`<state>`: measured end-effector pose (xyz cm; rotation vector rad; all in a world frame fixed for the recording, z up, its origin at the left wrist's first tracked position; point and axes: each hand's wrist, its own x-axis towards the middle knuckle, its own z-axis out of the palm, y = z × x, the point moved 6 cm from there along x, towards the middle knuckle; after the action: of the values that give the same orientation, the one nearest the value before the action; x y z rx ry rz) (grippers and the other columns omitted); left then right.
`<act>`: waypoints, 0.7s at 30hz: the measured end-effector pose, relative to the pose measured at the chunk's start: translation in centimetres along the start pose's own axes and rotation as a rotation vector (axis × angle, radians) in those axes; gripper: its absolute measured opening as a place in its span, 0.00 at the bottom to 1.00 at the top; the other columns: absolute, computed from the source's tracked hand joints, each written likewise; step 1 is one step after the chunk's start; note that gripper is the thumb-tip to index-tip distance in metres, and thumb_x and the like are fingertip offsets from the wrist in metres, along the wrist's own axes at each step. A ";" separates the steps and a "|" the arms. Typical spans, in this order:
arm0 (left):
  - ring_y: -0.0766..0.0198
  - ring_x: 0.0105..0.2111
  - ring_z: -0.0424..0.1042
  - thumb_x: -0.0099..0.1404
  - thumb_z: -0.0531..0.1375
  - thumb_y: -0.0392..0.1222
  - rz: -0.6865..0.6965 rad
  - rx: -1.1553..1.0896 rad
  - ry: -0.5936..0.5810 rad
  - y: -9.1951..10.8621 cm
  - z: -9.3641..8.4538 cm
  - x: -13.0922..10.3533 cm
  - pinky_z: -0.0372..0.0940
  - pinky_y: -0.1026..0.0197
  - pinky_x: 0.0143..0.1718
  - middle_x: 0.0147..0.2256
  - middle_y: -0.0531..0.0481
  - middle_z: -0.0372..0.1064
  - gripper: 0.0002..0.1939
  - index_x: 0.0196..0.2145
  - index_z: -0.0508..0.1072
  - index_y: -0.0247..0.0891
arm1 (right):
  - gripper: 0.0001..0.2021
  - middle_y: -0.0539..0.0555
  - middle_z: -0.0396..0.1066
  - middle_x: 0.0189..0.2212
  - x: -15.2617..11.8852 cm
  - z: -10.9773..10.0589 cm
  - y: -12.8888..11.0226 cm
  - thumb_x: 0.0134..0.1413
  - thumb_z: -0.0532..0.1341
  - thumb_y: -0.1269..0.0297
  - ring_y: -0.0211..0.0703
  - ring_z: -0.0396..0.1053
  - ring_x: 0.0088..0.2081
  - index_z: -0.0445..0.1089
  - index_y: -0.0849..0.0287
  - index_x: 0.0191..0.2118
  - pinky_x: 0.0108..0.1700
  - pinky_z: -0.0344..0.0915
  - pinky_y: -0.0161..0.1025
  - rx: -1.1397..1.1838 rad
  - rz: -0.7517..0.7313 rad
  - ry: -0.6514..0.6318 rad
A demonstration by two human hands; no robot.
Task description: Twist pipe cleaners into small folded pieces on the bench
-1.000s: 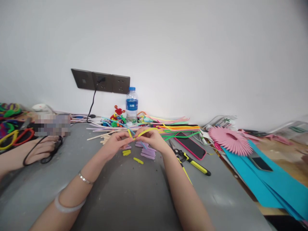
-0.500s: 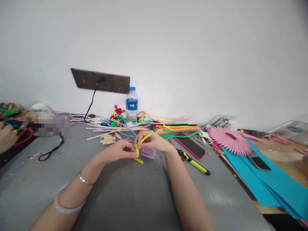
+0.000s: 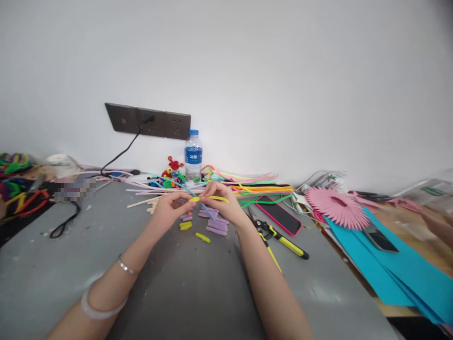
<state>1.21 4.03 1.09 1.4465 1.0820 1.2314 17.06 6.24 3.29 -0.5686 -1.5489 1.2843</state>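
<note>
My left hand (image 3: 172, 206) and my right hand (image 3: 220, 197) meet over the middle of the table. Both pinch a yellow pipe cleaner (image 3: 216, 199); its bent part lies at the left fingertips, and a loose tail runs right across the right hand. Below them on the table lie short folded yellow pieces (image 3: 185, 226) and a separate yellow piece (image 3: 203, 237). Folded purple pieces (image 3: 216, 227) rest in small stacks under my right hand. A thin blue pipe cleaner (image 3: 170, 179) slants from behind the hands, its end showing below them.
Pliers (image 3: 289, 244) with yellow-black handles and a pink-edged phone (image 3: 279, 216) lie to the right. A water bottle (image 3: 193, 158) stands by the wall among pipe cleaners (image 3: 265, 189). Farther right are a pink pleated paper ring (image 3: 336, 208) and blue sheets (image 3: 392, 264).
The yellow pipe cleaner has turned from upright to nearly level between my hands, which rose slightly. More purple and yellow pieces now show below. At far left, another person's hand has mostly withdrawn.
</note>
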 end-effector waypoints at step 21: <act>0.67 0.22 0.71 0.48 0.72 0.45 0.048 -0.278 0.168 0.5 -0.7 -0.2 0.63 0.67 0.22 0.23 0.50 0.75 0.11 0.27 0.80 0.36 | 0.13 0.52 0.71 0.28 -0.1 1.0 -1.4 0.46 0.71 0.59 0.41 0.70 0.33 0.67 0.57 0.24 0.38 0.69 0.42 -0.001 -0.167 0.072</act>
<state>0.53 3.80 1.59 1.1791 0.9462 1.4952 16.54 5.24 4.65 -0.4706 -1.5042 1.1254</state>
